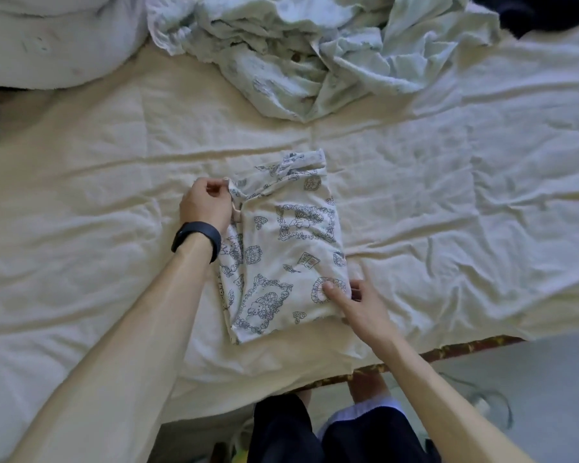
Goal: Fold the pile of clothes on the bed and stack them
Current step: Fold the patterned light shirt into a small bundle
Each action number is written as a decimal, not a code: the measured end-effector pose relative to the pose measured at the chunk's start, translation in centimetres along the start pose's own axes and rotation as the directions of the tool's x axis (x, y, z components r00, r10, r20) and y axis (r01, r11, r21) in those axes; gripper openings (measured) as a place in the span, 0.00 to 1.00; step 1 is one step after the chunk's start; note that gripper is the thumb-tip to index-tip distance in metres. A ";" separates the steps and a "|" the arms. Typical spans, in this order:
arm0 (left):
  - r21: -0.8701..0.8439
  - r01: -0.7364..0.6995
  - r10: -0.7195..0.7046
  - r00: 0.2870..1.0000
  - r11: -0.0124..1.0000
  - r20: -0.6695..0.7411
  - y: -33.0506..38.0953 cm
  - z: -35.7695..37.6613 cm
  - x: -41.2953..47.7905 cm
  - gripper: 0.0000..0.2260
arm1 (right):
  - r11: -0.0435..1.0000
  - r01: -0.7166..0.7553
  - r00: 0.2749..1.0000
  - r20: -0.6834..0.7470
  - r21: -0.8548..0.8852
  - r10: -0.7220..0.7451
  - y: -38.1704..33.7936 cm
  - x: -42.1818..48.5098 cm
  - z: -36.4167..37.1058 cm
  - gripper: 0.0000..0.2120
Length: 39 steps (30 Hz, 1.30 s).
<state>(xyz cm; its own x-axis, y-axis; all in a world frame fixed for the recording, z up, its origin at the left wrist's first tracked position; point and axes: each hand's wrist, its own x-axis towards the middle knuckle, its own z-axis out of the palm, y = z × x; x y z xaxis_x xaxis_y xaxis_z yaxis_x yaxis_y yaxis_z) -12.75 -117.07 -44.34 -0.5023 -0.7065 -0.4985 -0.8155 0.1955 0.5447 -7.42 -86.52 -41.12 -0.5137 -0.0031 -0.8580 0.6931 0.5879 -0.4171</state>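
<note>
Printed garment (288, 248), soft cream cloth, lies folded rectangular on the bed (448, 195). Left hand (206, 203) pinches its corner, right hand (361, 302) its edge.

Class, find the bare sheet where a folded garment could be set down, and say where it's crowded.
Free: sheet right of the printed garment, and left of the left hand below the pillow. Crowded: far middle, the crumpled pile.

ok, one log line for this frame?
phase: folding | left hand: pinches printed garment far-left corner | right hand: grips near-right edge | pile: unfolded, far side of bed
</note>
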 end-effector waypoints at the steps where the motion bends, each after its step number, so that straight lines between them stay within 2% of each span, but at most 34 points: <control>1: 0.026 0.005 -0.004 0.999 1.000 -0.037 0.4 0.1 -0.1 0.04 | 1.000 0.015 1.000 -0.005 0.006 -0.015 0.4 0.0 -0.2 0.22; 3: 0.141 -0.065 0.089 0.982 0.988 -0.169 1.4 0.3 -0.4 0.08 | 0.998 0.060 0.997 -0.051 -0.003 -0.060 0.6 -0.2 -0.6 0.18; 5: 0.296 -0.306 0.377 0.899 0.905 -0.224 3.4 1.3 -1.1 0.14 | 0.996 0.086 0.991 -0.097 -0.013 -0.087 0.5 -0.5 -0.5 0.16; 6: 0.349 -0.437 0.510 0.847 0.829 -0.151 4.7 2.0 -1.4 0.16 | 0.996 0.088 0.990 -0.110 -0.007 -0.088 0.5 -0.7 -0.3 0.17; 7: 0.393 -0.526 0.576 0.817 0.755 -0.013 5.9 3.0 -1.6 0.20 | 0.997 0.076 0.991 -0.112 -0.004 -0.076 0.5 -0.8 0.0 0.18; 8: 0.445 -0.570 0.570 0.808 0.690 0.152 6.9 4.1 -1.4 0.24 | 0.998 0.054 0.993 -0.104 -0.009 -0.055 0.6 -0.9 0.3 0.18; 9: 0.499 -0.589 0.505 0.806 0.635 0.309 7.7 5.1 -1.1 0.27 | 0.999 0.033 0.995 -0.095 -0.028 -0.035 0.8 -1.0 0.5 0.19; 10: 0.536 -0.602 0.430 0.798 0.592 0.422 8.3 6.0 -0.5 0.27 | 0.999 0.018 0.995 -0.093 -0.047 -0.023 1.0 -1.0 0.7 0.19; 11: 0.549 -0.612 0.389 0.789 0.570 0.475 8.7 6.8 0.1 0.24 | 0.998 0.017 0.995 -0.097 -0.053 -0.022 1.4 -1.0 0.7 0.20; 13: 0.517 -0.592 0.384 0.802 0.619 0.458 9.3 7.9 1.1 0.16 | 0.997 0.067 0.991 -0.115 -0.039 -0.071 2.5 -1.0 0.6 0.19; 15: 0.434 -0.535 0.375 0.835 0.724 0.404 9.4 8.8 1.7 0.16 | 0.985 0.159 0.977 -0.131 -0.067 -0.167 4.3 -0.7 0.5 0.16; 17: 0.391 -0.513 0.372 0.846 0.764 0.382 9.1 9.7 1.7 0.16 | 0.971 0.192 0.970 -0.121 -0.144 -0.210 6.4 -0.5 0.6 0.12; 19: 0.426 -0.527 0.385 0.842 0.736 0.377 9.1 10.4 1.2 0.17 | 0.978 0.153 0.974 -0.144 -0.144 -0.174 7.9 -0.5 0.3 0.14; 21: 0.442 -0.559 0.441 0.828 0.702 0.347 8.9 10.2 0.2 0.21 | 0.990 0.119 0.974 -0.185 -0.070 -0.130 8.0 -0.7 0.0 0.08; 23: 0.450 -0.617 0.585 0.778 0.646 0.227 8.0 9.1 -1.8 0.27 | 0.987 0.152 0.952 -0.263 -0.045 -0.158 6.9 -1.0 -0.4 0.05; 24: 0.469 -0.650 0.670 0.726 0.598 0.151 7.3 8.4 -3.2 0.28 | 0.976 0.201 0.921 -0.323 -0.089 -0.219 5.8 -1.1 -0.6 0.07; 26: 0.508 -0.710 0.779 0.617 0.487 0.115 5.4 7.3 -5.9 0.28 | 0.894 0.359 0.794 -0.415 -0.268 -0.444 2.6 -0.9 -0.4 0.16; 28: 0.515 -0.761 0.763 0.584 0.394 0.278 3.3 7.1 -7.4 0.27 | 0.744 0.482 0.682 -0.335 -0.462 -0.650 -0.7 0.1 0.7 0.22; 30: 0.552 -0.778 0.675 0.582 0.299 0.455 1.6 7.3 -6.9 0.28 | 0.603 0.506 0.686 -0.136 -0.617 -0.715 -2.6 1.5 2.3 0.28; 31: 0.576 -0.770 0.634 0.595 0.274 0.493 1.0 7.4 -5.9 0.28 | 0.537 0.498 0.701 -0.048 -0.681 -0.711 -2.5 2.2 3.1 0.31; 33: 0.621 -0.727 0.577 0.652 0.292 0.492 0.5 7.7 -3.4 0.29 | 0.404 0.474 0.706 0.064 -0.782 -0.705 -0.1 3.3 4.0 0.33; 35: 0.634 -0.705 0.548 0.682 0.318 0.484 0.3 8.1 -1.1 0.28 | 0.292 0.453 0.680 0.115 -0.842 -0.724 3.4 3.7 3.8 0.32; 37: 0.642 -0.710 0.540 0.675 0.290 0.503 -0.1 8.5 -0.3 0.27 | 0.260 0.451 0.677 0.137 -0.854 -0.723 6.0 3.6 3.4 0.32; 39: 0.644 -0.712 0.519 0.677 0.281 0.522 -0.1 8.6 -0.4 0.27 | 0.276 0.452 0.706 0.151 -0.848 -0.692 6.7 3.2 3.2 0.31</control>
<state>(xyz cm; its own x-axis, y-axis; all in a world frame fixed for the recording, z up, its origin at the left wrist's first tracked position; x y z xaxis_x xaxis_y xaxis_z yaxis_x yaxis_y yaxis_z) -14.91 -110.97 -49.99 -0.9133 -0.0221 -0.4067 -0.0569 0.9957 0.0738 -2.82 -85.13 -47.65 -0.7660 -0.5308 -0.3626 -0.4695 0.8473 -0.2484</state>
